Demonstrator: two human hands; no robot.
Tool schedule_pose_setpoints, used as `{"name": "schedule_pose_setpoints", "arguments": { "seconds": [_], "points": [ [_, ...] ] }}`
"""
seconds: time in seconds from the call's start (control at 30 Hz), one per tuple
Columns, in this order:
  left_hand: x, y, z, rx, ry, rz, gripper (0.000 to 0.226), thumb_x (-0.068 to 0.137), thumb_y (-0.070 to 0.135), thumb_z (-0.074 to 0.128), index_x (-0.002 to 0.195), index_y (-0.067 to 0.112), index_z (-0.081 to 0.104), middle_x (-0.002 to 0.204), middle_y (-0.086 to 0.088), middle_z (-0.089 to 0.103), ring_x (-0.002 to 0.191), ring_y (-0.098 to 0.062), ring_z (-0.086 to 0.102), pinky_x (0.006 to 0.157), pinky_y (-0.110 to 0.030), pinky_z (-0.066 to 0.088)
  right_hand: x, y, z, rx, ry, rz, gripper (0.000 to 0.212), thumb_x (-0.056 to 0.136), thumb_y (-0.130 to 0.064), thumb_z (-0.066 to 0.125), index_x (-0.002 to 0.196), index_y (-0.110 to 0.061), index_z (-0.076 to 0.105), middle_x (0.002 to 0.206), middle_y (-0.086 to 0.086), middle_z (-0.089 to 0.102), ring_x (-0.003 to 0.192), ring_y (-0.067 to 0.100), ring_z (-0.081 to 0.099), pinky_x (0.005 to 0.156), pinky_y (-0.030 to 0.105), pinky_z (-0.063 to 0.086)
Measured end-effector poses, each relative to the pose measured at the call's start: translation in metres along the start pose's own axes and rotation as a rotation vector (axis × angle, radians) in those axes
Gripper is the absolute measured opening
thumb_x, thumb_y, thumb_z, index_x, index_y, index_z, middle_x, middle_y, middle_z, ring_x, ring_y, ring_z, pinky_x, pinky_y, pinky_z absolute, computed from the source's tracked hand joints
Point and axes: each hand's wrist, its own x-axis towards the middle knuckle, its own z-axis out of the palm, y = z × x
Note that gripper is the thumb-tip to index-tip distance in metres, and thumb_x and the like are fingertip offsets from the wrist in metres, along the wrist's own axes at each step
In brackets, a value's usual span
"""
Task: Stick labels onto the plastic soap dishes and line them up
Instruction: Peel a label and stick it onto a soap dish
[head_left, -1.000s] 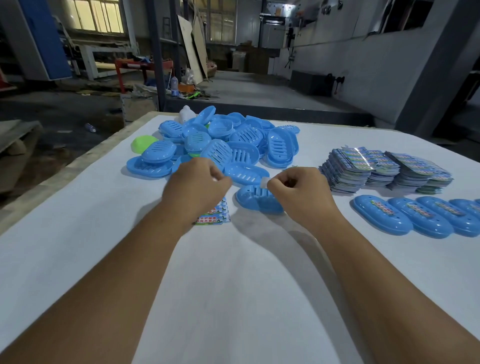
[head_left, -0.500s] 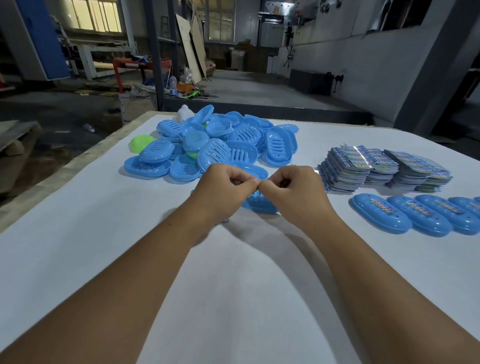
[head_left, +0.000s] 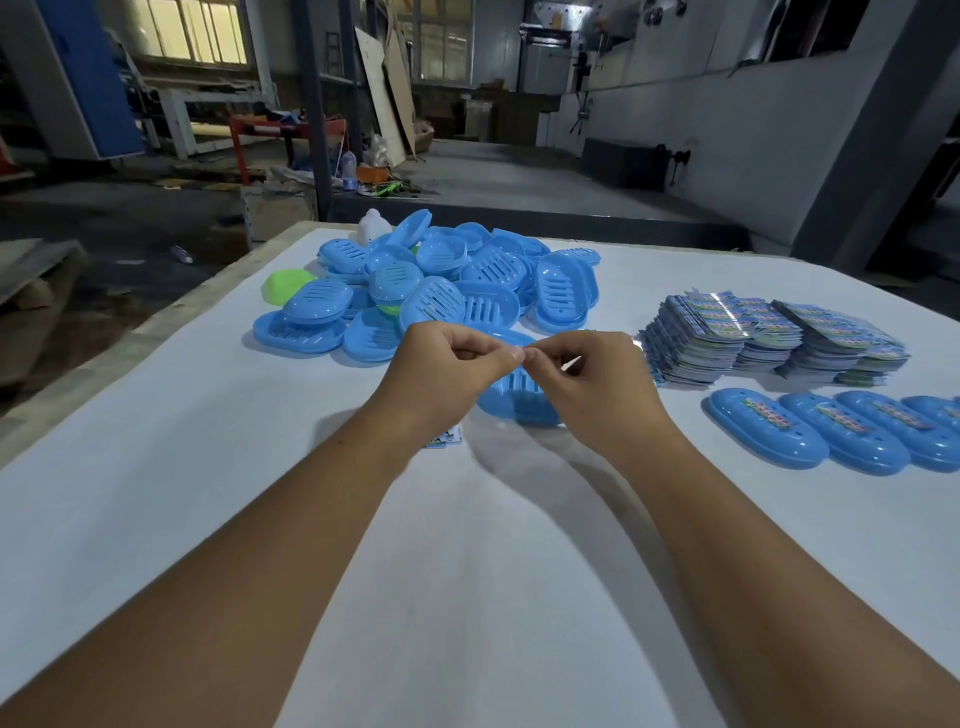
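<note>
White table (head_left: 156, 519) bears soap dishes (head_left: 441, 291), label stacks (head_left: 769, 338).

Blue slotted soap dishes (head_left: 441, 291) (one green (head_left: 284, 285)), multicoloured labels (head_left: 769, 338), white table (head_left: 467, 571).

Dim workshop; lit windows (head_left: 192, 31), perhaps daylight

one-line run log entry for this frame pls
step: peeling label | left hand: pinching label | right hand: pinching label | target: soap dish on table, under hands | lined-up row: at right
</note>
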Motion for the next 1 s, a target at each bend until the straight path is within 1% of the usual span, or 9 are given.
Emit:
{"name": "schedule_pose_setpoints", "arguments": {
  "seconds": [0.17, 0.43, 0.53, 0.6, 0.63, 0.73, 0.83, 0.93, 1.0],
  "points": [
    [0.001, 0.001, 0.001, -0.023, 0.038, -0.05, 0.011, 0.081, 0.032, 0.083, 0.073, 0.026, 0.077, 0.076, 0.005, 0.076, 0.069, -0.001, 0.069, 0.064, -0.01, 0.051, 0.003, 0.004, -0.003, -0.021, 0.041, 0.157, 0.026, 0.089, -0.031, 0.071, 0.068, -0.015, 0.074, 0.061, 0.002, 0.064, 0.05, 0.008, 0.043, 0.055, 0.028, 0.04],
    [0.005, 0.0, 0.002, -0.007, 0.073, -0.091, 0.014, 0.085, 0.028, 0.079, 0.072, 0.024, 0.075, 0.067, -0.002, 0.069, 0.045, -0.001, 0.049, 0.045, -0.011, 0.04, 0.004, 0.001, -0.007, 0.073, 0.015, 0.245, 0.03, 0.084, -0.023, 0.064, 0.063, -0.001, 0.061, 0.051, -0.001, 0.042, 0.05, 0.013, 0.032, 0.054, 0.029, 0.03],
    [0.008, -0.002, 0.005, -0.004, 0.059, -0.1, 0.017, 0.084, 0.03, 0.079, 0.068, 0.026, 0.076, 0.073, -0.009, 0.069, 0.057, -0.007, 0.052, 0.056, -0.016, 0.043, 0.006, 0.003, -0.01, 0.089, -0.009, 0.297, 0.034, 0.084, -0.028, 0.068, 0.055, -0.013, 0.058, 0.045, -0.009, 0.038, 0.044, 0.009, 0.029, 0.046, 0.022, 0.029],
    [0.01, -0.004, 0.007, 0.017, 0.033, -0.121, 0.017, 0.082, 0.036, 0.08, 0.068, 0.027, 0.078, 0.075, -0.009, 0.073, 0.063, -0.008, 0.056, 0.065, -0.023, 0.047, 0.007, 0.006, -0.012, 0.106, -0.031, 0.306, 0.039, 0.085, -0.034, 0.074, 0.06, -0.008, 0.061, 0.045, -0.009, 0.039, 0.044, 0.009, 0.03, 0.044, 0.019, 0.029],
    [0.011, -0.005, 0.009, 0.031, 0.023, -0.135, 0.016, 0.081, 0.038, 0.081, 0.07, 0.026, 0.079, 0.068, -0.004, 0.072, 0.059, -0.007, 0.056, 0.062, -0.023, 0.047, 0.007, 0.009, -0.012, 0.107, -0.037, 0.309, 0.042, 0.086, -0.035, 0.076, 0.064, -0.002, 0.062, 0.046, -0.008, 0.039, 0.044, 0.01, 0.03, 0.045, 0.021, 0.029],
    [0.015, -0.008, 0.014, 0.079, 0.013, -0.168, 0.019, 0.084, 0.034, 0.079, 0.076, 0.017, 0.078, 0.052, 0.006, 0.058, 0.04, -0.006, 0.043, 0.043, -0.016, 0.037, 0.009, 0.015, -0.014, 0.086, -0.054, 0.359, 0.042, 0.088, -0.034, 0.075, 0.07, 0.003, 0.065, 0.041, -0.01, 0.037, 0.037, 0.007, 0.029, 0.043, 0.021, 0.029],
    [0.019, -0.011, 0.02, 0.168, 0.015, -0.201, 0.024, 0.085, 0.032, 0.076, 0.08, 0.009, 0.077, 0.057, -0.001, 0.057, 0.047, -0.012, 0.044, 0.048, -0.021, 0.037, 0.01, 0.02, -0.014, 0.025, -0.082, 0.4, 0.039, 0.086, -0.036, 0.077, 0.063, -0.006, 0.066, 0.039, -0.011, 0.039, 0.037, 0.007, 0.032, 0.045, 0.022, 0.032],
    [0.022, -0.013, 0.024, 0.242, 0.027, -0.241, 0.032, 0.081, 0.032, 0.071, 0.079, 0.0, 0.069, 0.046, 0.004, 0.036, 0.039, -0.016, 0.026, 0.042, -0.022, 0.024, 0.013, 0.024, -0.014, 0.023, -0.083, 0.455, 0.045, 0.081, -0.039, 0.08, 0.073, 0.004, 0.069, 0.048, 0.0, 0.043, 0.046, 0.015, 0.034, 0.054, 0.027, 0.033],
    [0.022, -0.013, 0.024, 0.277, 0.022, -0.255, 0.026, 0.078, 0.03, 0.068, 0.074, 0.005, 0.067, 0.041, 0.006, 0.03, 0.037, -0.017, 0.024, 0.041, -0.02, 0.023, 0.014, 0.026, -0.012, 0.018, -0.097, 0.472, 0.049, 0.078, -0.041, 0.081, 0.078, 0.007, 0.067, 0.055, 0.006, 0.042, 0.053, 0.019, 0.034, 0.057, 0.03, 0.033]
  ]
}}
